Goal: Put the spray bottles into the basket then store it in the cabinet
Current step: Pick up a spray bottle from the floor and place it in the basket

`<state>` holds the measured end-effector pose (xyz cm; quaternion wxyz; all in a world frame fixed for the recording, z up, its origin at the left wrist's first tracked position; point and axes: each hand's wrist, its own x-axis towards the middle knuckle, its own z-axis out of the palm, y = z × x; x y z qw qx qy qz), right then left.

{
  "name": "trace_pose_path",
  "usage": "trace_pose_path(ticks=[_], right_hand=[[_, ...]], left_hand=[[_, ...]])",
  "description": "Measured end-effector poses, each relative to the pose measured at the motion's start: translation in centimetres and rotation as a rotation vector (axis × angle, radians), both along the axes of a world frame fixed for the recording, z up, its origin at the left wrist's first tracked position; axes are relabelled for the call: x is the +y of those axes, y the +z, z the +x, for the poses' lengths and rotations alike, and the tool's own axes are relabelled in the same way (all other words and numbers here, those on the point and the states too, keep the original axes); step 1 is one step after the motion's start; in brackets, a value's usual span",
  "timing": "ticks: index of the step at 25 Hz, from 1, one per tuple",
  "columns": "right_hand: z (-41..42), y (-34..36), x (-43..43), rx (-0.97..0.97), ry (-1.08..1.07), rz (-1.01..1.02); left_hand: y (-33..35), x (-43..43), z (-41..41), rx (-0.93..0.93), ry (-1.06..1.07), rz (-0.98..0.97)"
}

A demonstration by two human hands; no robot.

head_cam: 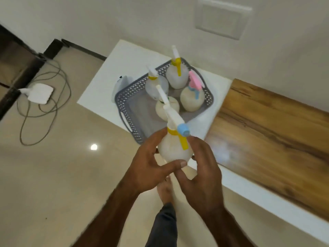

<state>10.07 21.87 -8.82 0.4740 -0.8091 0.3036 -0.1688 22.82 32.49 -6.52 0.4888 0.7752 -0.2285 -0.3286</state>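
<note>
A grey perforated basket [124, 93] stands on the white countertop [128, 56]. Several white round spray bottles stand inside it: one with a yellow trigger [177, 75] at the back, one with a yellow collar [155, 86], one with a pink and blue head [191, 100], and one partly hidden [173, 106]. In front of the basket I hold another white spray bottle [173, 150] with a yellow trigger and blue nozzle. My left hand [151, 164] and my right hand [201, 175] both grip its round body.
A white object [122, 82] lies just left of the basket. A wooden panel [267, 132] lies on the counter to the right. On the beige floor lie a white power adapter [40, 93] and a looping cable [58, 97]. My foot [164, 191] is below.
</note>
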Motion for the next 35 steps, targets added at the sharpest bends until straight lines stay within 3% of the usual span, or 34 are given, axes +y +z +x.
trace_pose_path(ticks=[6, 10, 16, 25, 29, 35], right_hand=[[12.3, -0.6, 3.7, 0.162, 0.085, -0.227], [19.2, -3.2, 3.1, 0.278, 0.113, -0.143], [25.2, -7.0, 3.1, 0.335, 0.114, -0.190], [26.5, -8.1, 2.9, 0.462, 0.153, -0.102], [24.5, -7.1, 3.2, 0.488, 0.213, -0.037], [15.7, -6.6, 3.5, 0.174, 0.128, 0.055]], left_hand=[[-1.5, 3.4, 9.6, -0.042, 0.194, 0.022], [-4.5, 1.8, 15.7, -0.085, 0.159, 0.116], [-8.4, 0.3, 20.5, -0.123, 0.117, 0.216], [-9.3, -0.9, 20.9, -0.104, 0.200, 0.317], [-7.8, -1.2, 19.0, -0.186, 0.317, 0.354], [-6.6, -0.9, 9.2, -0.371, 0.475, 0.233]])
